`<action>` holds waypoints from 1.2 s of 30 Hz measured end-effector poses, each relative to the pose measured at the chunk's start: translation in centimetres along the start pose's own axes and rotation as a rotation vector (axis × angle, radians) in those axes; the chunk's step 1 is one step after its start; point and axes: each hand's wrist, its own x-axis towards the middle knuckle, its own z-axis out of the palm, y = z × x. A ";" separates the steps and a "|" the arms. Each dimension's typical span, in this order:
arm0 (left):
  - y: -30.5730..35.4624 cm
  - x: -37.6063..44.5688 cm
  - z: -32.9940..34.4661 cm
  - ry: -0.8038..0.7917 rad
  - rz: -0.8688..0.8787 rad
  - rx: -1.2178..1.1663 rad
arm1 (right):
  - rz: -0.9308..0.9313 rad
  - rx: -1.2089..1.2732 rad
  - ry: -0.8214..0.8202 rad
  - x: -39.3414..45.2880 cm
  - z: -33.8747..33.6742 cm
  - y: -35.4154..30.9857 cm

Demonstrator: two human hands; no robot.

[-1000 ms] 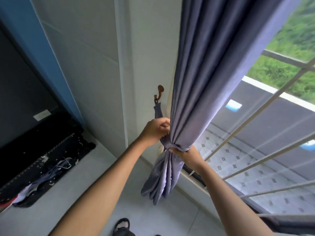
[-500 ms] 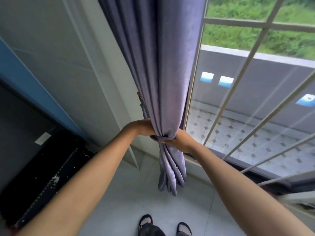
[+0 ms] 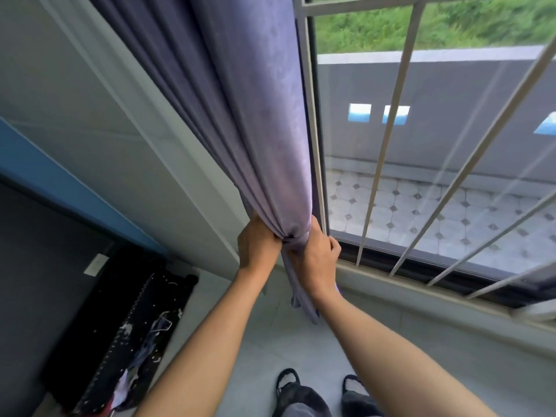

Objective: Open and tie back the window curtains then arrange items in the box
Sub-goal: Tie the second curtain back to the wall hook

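Observation:
A purple-grey curtain (image 3: 264, 121) hangs gathered at the left edge of the window. It is cinched into a narrow waist by a band of the same cloth, the tie-back (image 3: 293, 238). My left hand (image 3: 257, 245) grips the bunched cloth from the left at that waist. My right hand (image 3: 319, 254) is closed on the tie-back and curtain from the right. The curtain's lower end (image 3: 302, 299) dangles between my forearms. The wall hook is hidden behind the cloth. No box is in view.
A barred window (image 3: 391, 164) with a sill (image 3: 421, 299) fills the right side. A white wall and frame (image 3: 168, 164) stand to the left. A black unit with cables and clutter (image 3: 132, 332) lies on the floor at lower left. My slippered feet (image 3: 319, 386) stand on grey tiles.
The view has swung right and closer to the window; the hook is no longer visible. Both hands stay clamped at the curtain's waist, now drawn closer together.

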 end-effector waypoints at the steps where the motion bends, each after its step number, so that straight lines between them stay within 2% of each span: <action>1: -0.1 -0.1 0.0 0.021 0.002 0.029 | -0.018 -0.051 0.023 -0.4 0.9 0.5; 4: -0.9 0.1 -0.8 0.025 0.018 0.095 | -0.068 -0.147 0.005 -0.4 3.0 1.7; 7: -3.0 0.4 -2.1 0.045 0.149 0.141 | -0.164 -0.246 -0.028 -0.1 3.3 2.0; 9: -4.8 0.6 -2.8 -0.008 0.286 0.177 | -0.231 -0.262 -0.024 -0.2 3.0 2.0; 13: -8.1 1.3 -3.3 -0.128 0.447 0.251 | -0.292 -0.222 -0.094 -1.3 2.3 1.3; 16: -8.7 0.9 -4.5 -0.162 0.482 0.310 | -0.265 -0.201 -0.140 -1.8 2.0 1.2; 21: -8.8 -1.5 -4.3 0.113 0.683 0.247 | -0.301 -0.145 -0.140 -2.2 0.3 0.3; 26: -8.3 -3.1 -2.2 0.306 0.759 0.186 | -0.183 -0.175 -0.180 -3.0 0.4 -0.1; 32: -8.0 -4.1 -2.0 0.282 0.790 0.141 | -0.107 -0.163 -0.225 -3.3 -0.3 -0.1; 36: -7.9 -4.6 -0.9 0.250 0.712 0.093 | -0.120 -0.182 -0.249 -2.5 -0.9 0.8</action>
